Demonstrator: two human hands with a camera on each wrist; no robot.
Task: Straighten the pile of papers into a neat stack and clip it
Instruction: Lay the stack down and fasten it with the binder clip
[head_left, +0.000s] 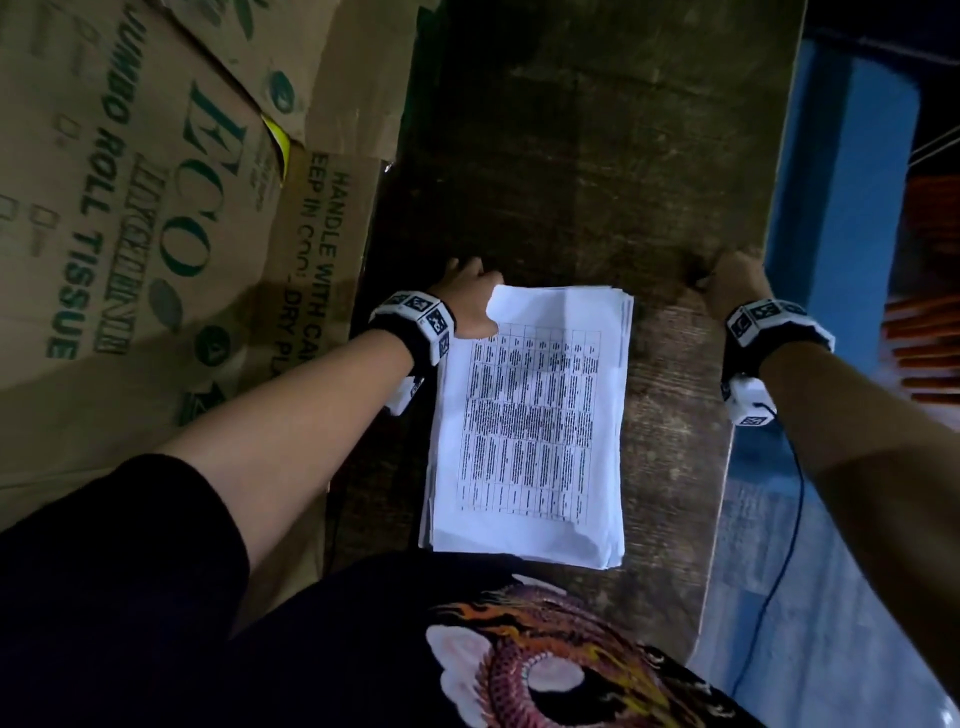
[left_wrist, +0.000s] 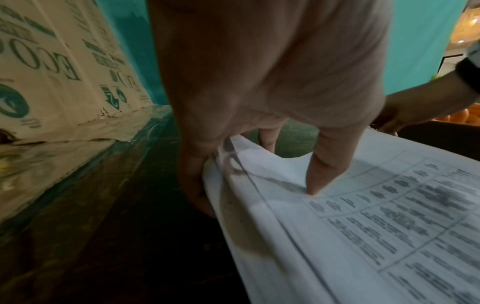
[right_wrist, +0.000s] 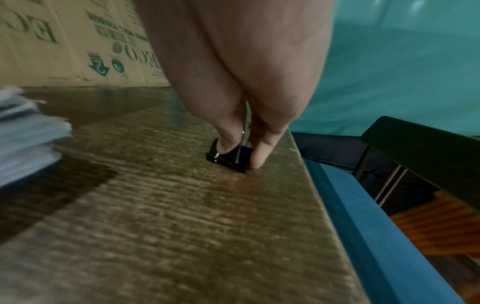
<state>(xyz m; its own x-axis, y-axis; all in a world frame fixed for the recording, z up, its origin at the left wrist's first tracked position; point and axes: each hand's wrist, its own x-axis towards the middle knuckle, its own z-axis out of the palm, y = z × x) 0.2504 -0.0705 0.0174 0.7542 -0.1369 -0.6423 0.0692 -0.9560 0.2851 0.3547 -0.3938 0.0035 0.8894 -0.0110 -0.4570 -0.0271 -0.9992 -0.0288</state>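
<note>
A stack of white papers (head_left: 530, 426) printed with a table lies on the dark wooden table (head_left: 571, 156), its edges slightly uneven. My left hand (head_left: 467, 301) holds the stack's far left corner: the thumb presses on the top sheet (left_wrist: 389, 205) and the fingers curl under the lifted corner. At the table's right edge my right hand (head_left: 732, 288) pinches a black binder clip (right_wrist: 230, 157) that sits on the wood, its wire handle upright between finger and thumb. In the right wrist view the papers (right_wrist: 26, 131) lie off to the left.
Large cardboard boxes (head_left: 130, 208) printed ECO stand along the table's left side. The table's right edge (right_wrist: 311, 174) drops off to a blue surface (head_left: 841, 208) and orange items (head_left: 924, 343) below. Bare wood stretches beyond the papers.
</note>
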